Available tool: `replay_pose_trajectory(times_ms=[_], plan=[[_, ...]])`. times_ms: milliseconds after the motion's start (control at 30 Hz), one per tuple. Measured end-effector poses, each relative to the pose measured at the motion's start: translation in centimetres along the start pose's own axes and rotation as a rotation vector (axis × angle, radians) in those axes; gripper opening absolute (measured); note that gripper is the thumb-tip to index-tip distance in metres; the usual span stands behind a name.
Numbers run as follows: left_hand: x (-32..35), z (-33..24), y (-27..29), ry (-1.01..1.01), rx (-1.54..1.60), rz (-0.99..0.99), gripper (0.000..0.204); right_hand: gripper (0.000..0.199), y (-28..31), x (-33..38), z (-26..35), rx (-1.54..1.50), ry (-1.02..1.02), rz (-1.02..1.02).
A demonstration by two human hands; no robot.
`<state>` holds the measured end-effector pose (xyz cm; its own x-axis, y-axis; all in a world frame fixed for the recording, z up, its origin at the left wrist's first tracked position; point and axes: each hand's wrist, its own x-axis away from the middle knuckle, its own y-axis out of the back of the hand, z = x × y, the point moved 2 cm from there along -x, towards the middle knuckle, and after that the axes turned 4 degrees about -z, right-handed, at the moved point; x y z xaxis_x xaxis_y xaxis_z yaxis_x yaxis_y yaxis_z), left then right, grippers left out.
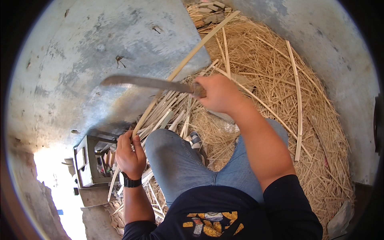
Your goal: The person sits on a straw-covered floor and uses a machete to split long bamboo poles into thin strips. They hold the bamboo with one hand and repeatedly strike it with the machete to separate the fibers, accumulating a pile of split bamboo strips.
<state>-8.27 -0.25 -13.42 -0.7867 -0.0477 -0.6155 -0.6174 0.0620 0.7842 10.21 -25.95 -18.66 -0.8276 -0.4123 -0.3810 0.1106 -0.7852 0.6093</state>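
My right hand (218, 93) is closed round the handle of a machete (148, 82), whose long dark blade points left and is slightly blurred. The blade crosses over a long pale bamboo strip (200, 45); I cannot tell whether they touch. My left hand (131, 157), with a black watch on the wrist, grips that strip near its lower part. From there the strip slants up and away to the right, past the wall's corner. A bundle of split bamboo strips (162, 114) lies just beyond my left knee.
Shavings and thin splints (264, 60) heap over the floor ahead and to the right. One long strip (298, 100) lies on the heap. A worn blue-grey wall (80, 52) stands on the left, with a wooden frame-like cabinet (90, 162) below it, beside a bright opening.
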Motion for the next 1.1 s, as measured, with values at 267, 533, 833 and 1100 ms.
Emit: replay_pose_trajectory(times_ms=[267,533,833,1100], plan=[[0.2,0.3,0.3,-0.005,0.022,-0.020,0.016,0.024,1.0,-0.1,-0.4,0.014,-0.029,-0.025],[0.4,0.5,0.2,-0.018,0.097,0.089,0.016,0.022,0.0,0.1,0.3,0.061,0.073,0.029],[0.5,0.8,0.1,-0.009,0.135,0.030,0.017,0.024,-0.4,0.2,0.7,-0.040,0.064,0.034],[0.5,1.6,0.6,-0.009,0.049,0.053,0.016,0.026,0.7,-0.4,-0.8,-0.156,-0.137,0.068]])
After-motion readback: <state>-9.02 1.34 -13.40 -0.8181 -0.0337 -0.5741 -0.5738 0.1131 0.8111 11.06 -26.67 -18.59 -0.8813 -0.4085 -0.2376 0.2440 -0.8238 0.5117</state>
